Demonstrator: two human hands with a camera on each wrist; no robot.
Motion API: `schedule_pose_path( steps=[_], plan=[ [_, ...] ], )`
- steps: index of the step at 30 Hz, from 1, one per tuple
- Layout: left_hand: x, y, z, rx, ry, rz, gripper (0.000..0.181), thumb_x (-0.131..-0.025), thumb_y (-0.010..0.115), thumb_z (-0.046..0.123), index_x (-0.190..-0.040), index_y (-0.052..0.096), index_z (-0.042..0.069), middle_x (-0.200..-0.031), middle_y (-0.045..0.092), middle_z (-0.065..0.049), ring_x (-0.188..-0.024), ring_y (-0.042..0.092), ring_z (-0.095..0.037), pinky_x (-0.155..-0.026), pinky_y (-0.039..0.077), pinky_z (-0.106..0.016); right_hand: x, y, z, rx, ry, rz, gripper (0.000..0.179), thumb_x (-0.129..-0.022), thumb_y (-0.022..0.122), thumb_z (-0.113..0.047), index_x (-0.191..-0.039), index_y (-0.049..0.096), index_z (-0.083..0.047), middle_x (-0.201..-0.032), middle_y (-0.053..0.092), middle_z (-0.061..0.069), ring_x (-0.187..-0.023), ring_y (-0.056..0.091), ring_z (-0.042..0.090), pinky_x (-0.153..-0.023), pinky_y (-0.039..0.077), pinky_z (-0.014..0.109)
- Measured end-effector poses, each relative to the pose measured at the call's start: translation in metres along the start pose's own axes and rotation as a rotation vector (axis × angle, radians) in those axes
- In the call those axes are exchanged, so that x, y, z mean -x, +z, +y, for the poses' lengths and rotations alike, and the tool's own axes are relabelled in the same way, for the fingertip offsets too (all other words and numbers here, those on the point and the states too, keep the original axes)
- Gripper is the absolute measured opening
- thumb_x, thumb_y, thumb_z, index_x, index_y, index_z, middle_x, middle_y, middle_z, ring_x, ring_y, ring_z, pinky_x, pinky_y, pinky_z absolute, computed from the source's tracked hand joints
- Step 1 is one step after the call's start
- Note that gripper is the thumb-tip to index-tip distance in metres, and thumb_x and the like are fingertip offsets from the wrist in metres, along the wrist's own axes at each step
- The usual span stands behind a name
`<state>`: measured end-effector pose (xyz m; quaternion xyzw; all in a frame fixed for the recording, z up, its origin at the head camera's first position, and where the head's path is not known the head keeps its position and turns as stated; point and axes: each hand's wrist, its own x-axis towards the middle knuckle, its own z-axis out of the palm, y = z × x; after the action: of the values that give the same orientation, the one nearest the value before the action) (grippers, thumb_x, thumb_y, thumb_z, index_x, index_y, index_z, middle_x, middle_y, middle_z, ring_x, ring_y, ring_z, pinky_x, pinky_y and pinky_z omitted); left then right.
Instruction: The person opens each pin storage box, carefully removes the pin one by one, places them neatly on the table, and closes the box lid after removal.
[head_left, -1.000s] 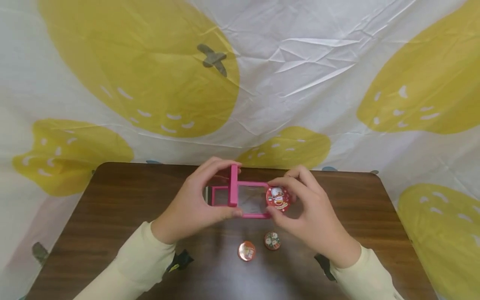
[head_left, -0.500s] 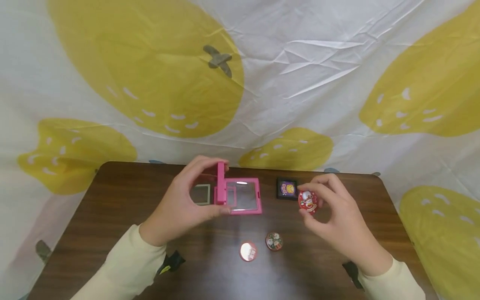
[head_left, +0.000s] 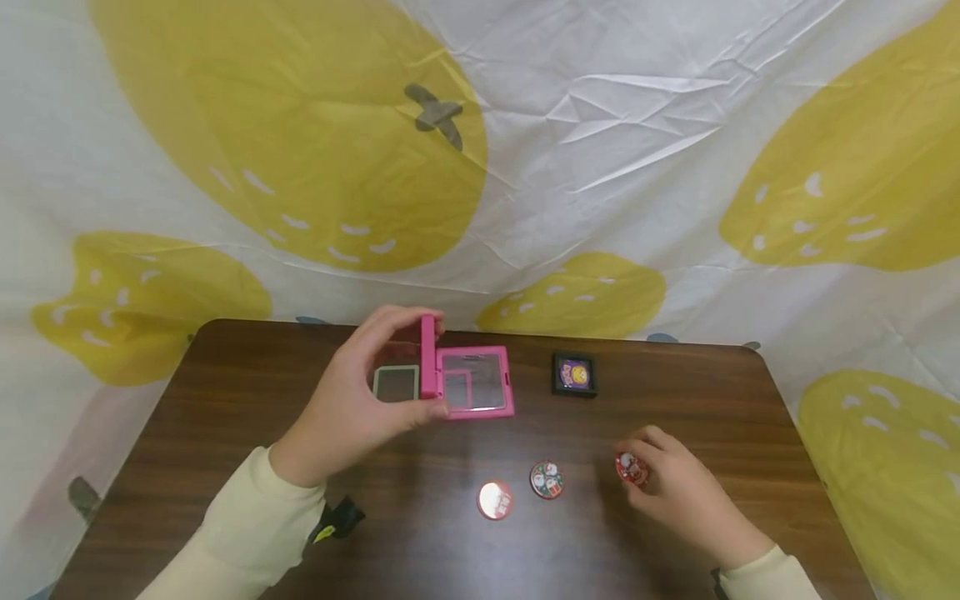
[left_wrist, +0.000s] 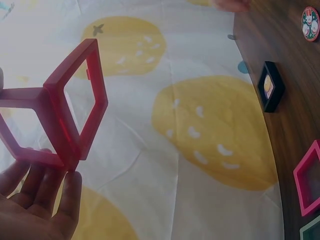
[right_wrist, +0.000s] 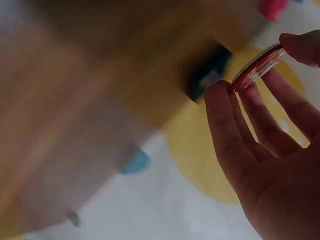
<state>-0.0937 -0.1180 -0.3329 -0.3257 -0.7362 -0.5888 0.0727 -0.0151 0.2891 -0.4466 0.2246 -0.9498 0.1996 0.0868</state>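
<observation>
My left hand (head_left: 337,400) grips a pink hinged display frame (head_left: 428,358) above the table, thumb at its lower edge and fingers at its upper edge. The frame stands unfolded, its two clear film windows at an angle; nothing shows between them. On the right, my right hand (head_left: 690,496) pinches a round red badge (head_left: 632,468) with a printed picture. In the right wrist view the badge (right_wrist: 257,67) is seen nearly edge-on, between thumb and fingertips. Left of that hand lie a round green patterned badge (head_left: 547,480) and a shiny orange-rimmed badge (head_left: 495,500).
Toward the back of the dark wooden table (head_left: 247,433) lies a black frame (head_left: 576,393) holding a purple-and-yellow badge. A pale-rimmed frame (head_left: 395,369) lies beyond my left hand. Another pink frame (left_wrist: 299,195) rests on the table beside it. A lemon-print cloth (head_left: 525,167) hangs behind.
My right hand has drawn the red badge away from the pink frame, rightward and then toward me. My left hand has shifted slightly left with the frame. The black frame has come into view.
</observation>
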Motion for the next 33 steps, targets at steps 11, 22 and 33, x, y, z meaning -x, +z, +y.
schedule_pose_path(
  steps=[11, 22, 33],
  plan=[
    [0.004, 0.001, -0.005, 0.055, -0.006, 0.013, 0.081, -0.076, 0.101, 0.009, -0.148, 0.063, 0.012, -0.134, 0.063, -0.001, -0.117, 0.064, -0.033, -0.102, 0.055, -0.038, 0.025, 0.049, 0.002, 0.015, -0.024, -0.031, 0.045, -0.067, 0.094, -0.002, -0.109, 0.077, -0.004, -0.103, 0.059, -0.003, -0.089, 0.058, 0.015, -0.073, 0.058, 0.034],
    [0.004, 0.006, -0.010, 0.053, -0.030, 0.001, 0.084, -0.074, 0.100, 0.001, -0.148, 0.063, 0.015, -0.134, 0.063, 0.000, -0.118, 0.063, -0.035, -0.104, 0.054, -0.041, 0.020, 0.060, -0.010, 0.022, -0.028, 0.007, 0.041, -0.067, 0.097, -0.007, -0.103, 0.077, -0.010, -0.098, 0.058, -0.007, -0.088, 0.054, 0.012, -0.071, 0.055, 0.032],
    [0.000, 0.013, -0.021, -0.049, -0.090, -0.032, 0.084, -0.079, 0.099, 0.008, -0.153, 0.059, 0.015, -0.142, 0.060, 0.002, -0.132, 0.056, -0.019, -0.115, 0.046, -0.047, 0.018, 0.061, -0.015, 0.061, 0.014, -0.032, 0.046, -0.067, 0.099, -0.011, -0.107, 0.077, -0.011, -0.102, 0.056, -0.007, -0.092, 0.056, 0.015, -0.075, 0.058, 0.035]
  ],
)
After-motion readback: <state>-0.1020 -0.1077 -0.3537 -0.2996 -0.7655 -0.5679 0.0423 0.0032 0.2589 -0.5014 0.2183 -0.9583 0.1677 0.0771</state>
